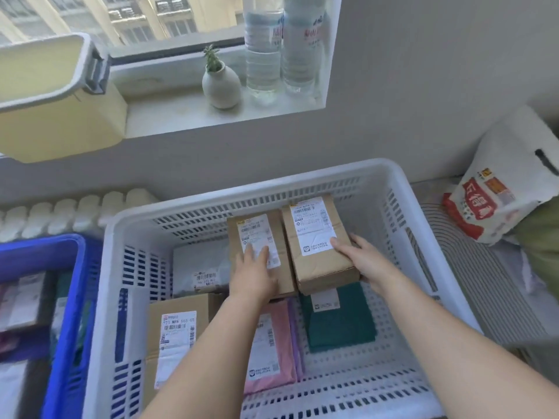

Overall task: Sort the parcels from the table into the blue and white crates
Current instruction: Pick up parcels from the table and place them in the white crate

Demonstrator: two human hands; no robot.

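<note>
The white crate (242, 191) is filling the middle of the view, and the blue crate (72, 313) is sitting just beside it on the left with blurred parcels inside. A yellow bin (54, 116) is standing at the upper left, and a white printed bag (499, 182) is leaning at the right.

Inside the white crate, 2 brown boxes are lying side by side near the far wall, labels up. The right brown box (317, 255) is resting tilted over a teal mailer (338, 322). The left brown box (257, 228) is touching it along one edge. Nearer the camera, a third brown box (178, 328), a pale mailer (199, 267) and a pink mailer (272, 343) are lying flat.

The right hand (363, 261) is grasping the right brown box at its near right corner, thumb on top, fingers curling round the side. The left hand (252, 275) is pressing on the left brown box with straight, released fingers.

A small vase (220, 86) and 2 water bottles (263, 40) are standing on the windowsill.
</note>
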